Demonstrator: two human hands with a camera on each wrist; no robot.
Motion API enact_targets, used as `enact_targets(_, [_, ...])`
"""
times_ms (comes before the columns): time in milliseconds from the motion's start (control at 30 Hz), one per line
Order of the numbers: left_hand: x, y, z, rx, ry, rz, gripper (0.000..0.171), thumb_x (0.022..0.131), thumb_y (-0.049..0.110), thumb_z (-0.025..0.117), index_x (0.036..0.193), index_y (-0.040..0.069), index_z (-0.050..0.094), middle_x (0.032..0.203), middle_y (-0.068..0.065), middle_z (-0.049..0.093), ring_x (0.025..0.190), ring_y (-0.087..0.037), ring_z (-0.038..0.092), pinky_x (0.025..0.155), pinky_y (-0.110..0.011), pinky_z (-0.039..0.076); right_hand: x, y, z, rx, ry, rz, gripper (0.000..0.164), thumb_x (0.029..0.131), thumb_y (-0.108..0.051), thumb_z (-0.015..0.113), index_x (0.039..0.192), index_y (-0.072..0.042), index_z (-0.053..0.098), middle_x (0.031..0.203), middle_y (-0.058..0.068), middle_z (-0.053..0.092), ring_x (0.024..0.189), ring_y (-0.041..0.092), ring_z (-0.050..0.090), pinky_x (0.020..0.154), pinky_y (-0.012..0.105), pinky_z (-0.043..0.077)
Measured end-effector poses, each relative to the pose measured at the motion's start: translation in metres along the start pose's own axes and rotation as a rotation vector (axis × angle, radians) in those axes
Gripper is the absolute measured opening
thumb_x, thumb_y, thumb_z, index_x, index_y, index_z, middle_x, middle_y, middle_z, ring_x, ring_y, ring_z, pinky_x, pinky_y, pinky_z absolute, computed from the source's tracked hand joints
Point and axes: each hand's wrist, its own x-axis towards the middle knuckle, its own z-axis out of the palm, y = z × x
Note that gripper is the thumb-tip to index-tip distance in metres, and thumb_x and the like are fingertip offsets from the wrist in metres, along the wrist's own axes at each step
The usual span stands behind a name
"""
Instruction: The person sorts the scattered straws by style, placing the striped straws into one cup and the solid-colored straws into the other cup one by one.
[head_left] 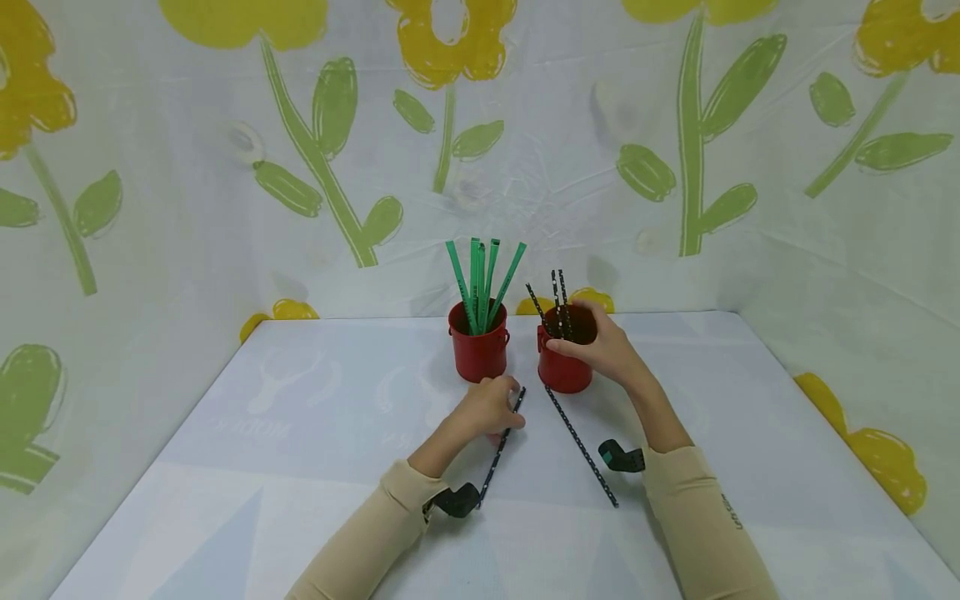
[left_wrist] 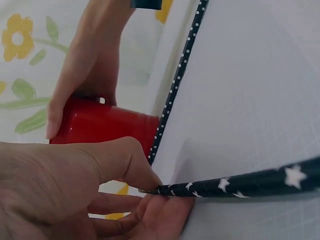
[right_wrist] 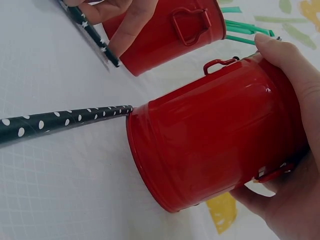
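Note:
My left hand pinches the near-black straw with white stars by its far part, between thumb and fingers. In the head view this straw slants toward me over the white table. My right hand grips the right red bucket around its rim, thumb on one side and fingers on the other. Several dark patterned straws stick up out of that bucket. A dark straw with white dots lies on the table, its far end close to the bucket's base.
Beside the right bucket, to its left, stands another red bucket holding several green straws. Behind the white table rises a pale wall covering printed with flowers. Black wrist cameras sit at both sleeves.

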Motion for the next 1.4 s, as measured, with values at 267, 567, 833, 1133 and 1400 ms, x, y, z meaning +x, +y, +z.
enact_targets(267, [-0.002,-0.001,-0.007,-0.042,-0.037,0.044,0.046,0.082,0.018,0.078,0.124,0.008,0.062,0.094,-0.006,0.066,0.069,-0.016,0.064,0.052,-0.026,0.057,0.000,0.000,0.000,0.004,-0.008,0.005,0.097,0.078,-0.053,0.077,0.153,-0.021,0.024,0.150,0.010,0.040,0.137,0.034,0.039,0.101,0.057,0.049])
enact_targets(567, [-0.005,0.001,-0.020,-0.103,-0.042,0.134,0.038,0.086,0.014,0.073,0.121,0.005,0.060,0.090,-0.006,0.063,0.067,-0.017,0.065,0.055,-0.027,0.058,0.000,-0.001,0.000,-0.005,-0.002,-0.011,0.096,0.079,-0.050,0.077,0.153,-0.019,0.024,0.150,0.011,0.040,0.138,0.034,0.039,0.102,0.057,0.048])
enact_targets(833, [-0.013,0.008,-0.029,-0.175,-0.014,0.192,0.042,0.088,0.010,0.070,0.127,0.004,0.056,0.099,-0.009,0.066,0.075,-0.017,0.066,0.057,-0.030,0.060,0.000,0.000,0.000,-0.001,-0.001,-0.021,0.095,0.079,-0.050,0.077,0.152,-0.019,0.024,0.150,0.012,0.041,0.137,0.035,0.040,0.102,0.058,0.048])
enact_targets(1133, [-0.018,0.012,-0.032,-0.236,-0.028,0.188,0.045,0.090,0.012,0.069,0.131,0.009,0.051,0.102,-0.011,0.069,0.068,-0.015,0.071,0.058,-0.031,0.060,0.000,0.001,0.000,0.007,-0.005,-0.020,0.096,0.079,-0.051,0.077,0.152,-0.019,0.025,0.150,0.012,0.041,0.137,0.035,0.040,0.102,0.058,0.047])
enact_targets(1400, [-0.017,0.011,-0.033,-0.298,-0.002,0.216,0.043,0.092,0.015,0.067,0.131,0.011,0.048,0.100,-0.010,0.069,0.068,-0.016,0.072,0.058,-0.032,0.061,0.000,0.000,0.000,0.009,-0.003,-0.016,0.096,0.078,-0.051,0.077,0.152,-0.019,0.025,0.150,0.011,0.041,0.137,0.034,0.040,0.102,0.057,0.048])
